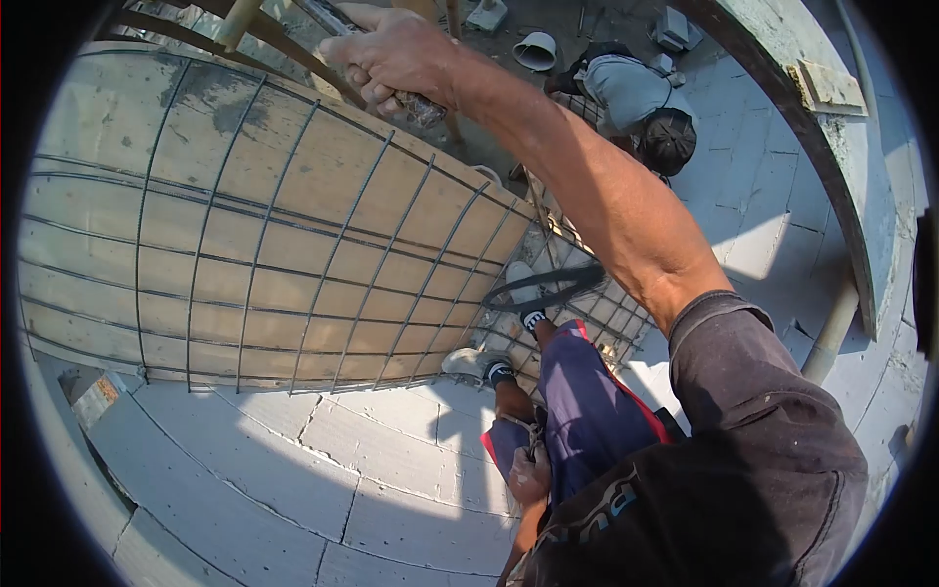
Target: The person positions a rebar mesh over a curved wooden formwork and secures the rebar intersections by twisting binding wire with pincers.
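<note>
The right hand (396, 64) grips 1 mottled bar (423, 109) beyond the rebar mesh (210, 201), the left hand (530, 475) 1 unclear thin object (534, 431).

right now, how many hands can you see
2: the raised right hand gripping a bar, the left hand low by the trousers; the bent-over person may have hands hidden.

The head-worn camera looks steeply down, close above the right arm (599, 186).

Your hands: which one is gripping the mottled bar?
The right hand, at the top of the view, wrapped around the mottled bar. The left hand is much lower, by the purple trousers.
</note>
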Demonstrator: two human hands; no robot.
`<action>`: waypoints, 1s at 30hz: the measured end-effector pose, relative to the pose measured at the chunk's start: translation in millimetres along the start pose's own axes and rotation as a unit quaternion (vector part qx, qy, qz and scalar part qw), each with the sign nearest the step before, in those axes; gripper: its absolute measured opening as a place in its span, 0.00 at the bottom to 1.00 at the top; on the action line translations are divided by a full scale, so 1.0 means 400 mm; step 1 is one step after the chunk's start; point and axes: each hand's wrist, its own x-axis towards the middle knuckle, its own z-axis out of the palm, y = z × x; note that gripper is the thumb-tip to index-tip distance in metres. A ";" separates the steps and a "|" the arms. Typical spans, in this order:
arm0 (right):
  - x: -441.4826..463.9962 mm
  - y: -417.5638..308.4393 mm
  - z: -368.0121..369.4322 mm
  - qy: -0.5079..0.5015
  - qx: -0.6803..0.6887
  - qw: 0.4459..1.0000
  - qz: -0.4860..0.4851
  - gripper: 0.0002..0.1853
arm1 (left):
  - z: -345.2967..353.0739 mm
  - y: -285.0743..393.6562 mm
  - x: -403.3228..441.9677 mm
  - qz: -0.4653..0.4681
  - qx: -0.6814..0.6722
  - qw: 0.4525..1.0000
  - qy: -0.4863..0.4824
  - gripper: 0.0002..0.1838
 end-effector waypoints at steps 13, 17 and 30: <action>0.029 -0.031 0.114 0.019 0.007 0.999 0.039 0.32 | -0.013 -0.030 -0.021 -0.027 -0.005 0.999 0.019 0.21; 0.042 -0.036 0.150 0.020 0.023 0.998 0.049 0.32 | -0.020 -0.054 -0.020 -0.062 -0.026 0.998 -0.002 0.21; 0.037 -0.051 0.318 0.048 -0.065 0.997 0.012 0.33 | -0.089 -0.120 -0.014 -0.040 -0.159 0.985 0.053 0.21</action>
